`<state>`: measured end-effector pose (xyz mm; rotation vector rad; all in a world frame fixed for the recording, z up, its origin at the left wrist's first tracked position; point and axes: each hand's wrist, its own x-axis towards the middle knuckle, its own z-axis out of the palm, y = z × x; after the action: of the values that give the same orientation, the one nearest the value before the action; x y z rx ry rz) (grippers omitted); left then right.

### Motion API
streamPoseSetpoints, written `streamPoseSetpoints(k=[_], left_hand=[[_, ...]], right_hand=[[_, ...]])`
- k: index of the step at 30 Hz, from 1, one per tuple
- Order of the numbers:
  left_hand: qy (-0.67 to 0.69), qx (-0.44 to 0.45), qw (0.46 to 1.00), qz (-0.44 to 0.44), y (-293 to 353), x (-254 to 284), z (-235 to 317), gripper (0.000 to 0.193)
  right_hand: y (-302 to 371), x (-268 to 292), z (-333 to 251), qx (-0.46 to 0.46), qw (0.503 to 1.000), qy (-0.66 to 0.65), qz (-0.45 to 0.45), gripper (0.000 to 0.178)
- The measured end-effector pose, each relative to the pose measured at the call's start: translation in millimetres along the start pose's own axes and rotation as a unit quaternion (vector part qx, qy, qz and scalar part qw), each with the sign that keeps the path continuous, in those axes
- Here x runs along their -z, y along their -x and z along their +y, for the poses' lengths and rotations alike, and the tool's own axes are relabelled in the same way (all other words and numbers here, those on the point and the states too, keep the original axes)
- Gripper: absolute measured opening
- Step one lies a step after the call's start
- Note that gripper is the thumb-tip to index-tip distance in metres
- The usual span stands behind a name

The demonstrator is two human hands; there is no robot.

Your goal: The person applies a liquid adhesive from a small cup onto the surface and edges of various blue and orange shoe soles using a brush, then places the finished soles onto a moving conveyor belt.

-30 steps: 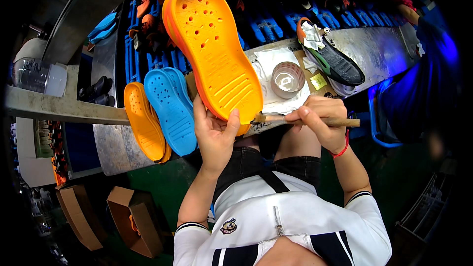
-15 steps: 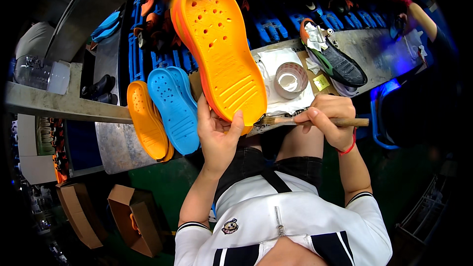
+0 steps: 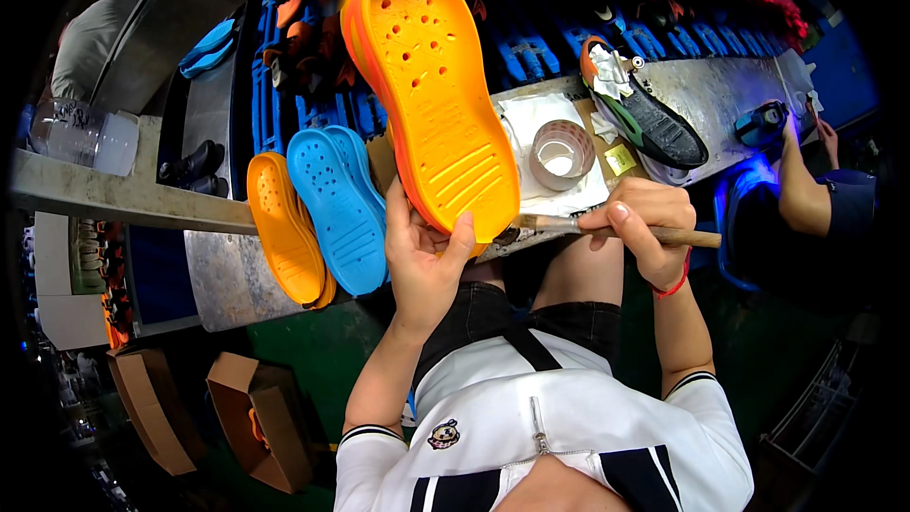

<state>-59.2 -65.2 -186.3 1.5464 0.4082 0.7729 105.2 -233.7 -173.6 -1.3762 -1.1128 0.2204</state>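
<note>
My left hand (image 3: 427, 261) grips a yellow-orange shoe sole (image 3: 436, 114) by its near end, thumb on top and fingers beneath. The sole is tilted up, its holed inner face toward me. In my right hand (image 3: 649, 228) is a wooden-handled brush (image 3: 559, 224), its bristle end at the sole's lower right edge; whether the bristles touch it I cannot tell. Just beyond the brush a round tub (image 3: 562, 154) with whitish contents rests on a white cloth (image 3: 521, 123). Left of the held sole lie blue soles (image 3: 336, 213) and yellow soles (image 3: 282, 228), each overlapping another.
A black and green shoe (image 3: 654, 118) with crumpled paper lies on the metal bench (image 3: 725, 85). Blue racks (image 3: 521, 55) with shoe parts line the far side. Another person's arm (image 3: 804, 194) is at the right. Cardboard boxes (image 3: 251, 417) stand on the floor, lower left.
The sole and the brush have shifted slightly to the right. At the far right, the other person's arm has come down from the racks toward the bench's end.
</note>
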Motion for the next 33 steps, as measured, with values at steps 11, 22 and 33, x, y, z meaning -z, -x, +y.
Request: streamPoseSetpoints(k=[11,22,33], left_hand=[[0.039,-0.005,0.999,-0.036,-17.4,-0.2,30.6,0.065],[-0.104,-0.102,0.989,0.034,-358.6,-1.2,209.1,0.072],[-0.535,-0.068,0.819,0.197,-27.2,195.7,17.2,0.04]], right_hand=[[1.8,14.4,-12.0,0.029,0.995,-0.041,0.087,0.024],[30.9,36.0,-14.9,-0.024,0.97,-0.132,0.2,0.033],[55.4,22.1,28.5,-0.189,0.955,-0.105,0.203,0.034]])
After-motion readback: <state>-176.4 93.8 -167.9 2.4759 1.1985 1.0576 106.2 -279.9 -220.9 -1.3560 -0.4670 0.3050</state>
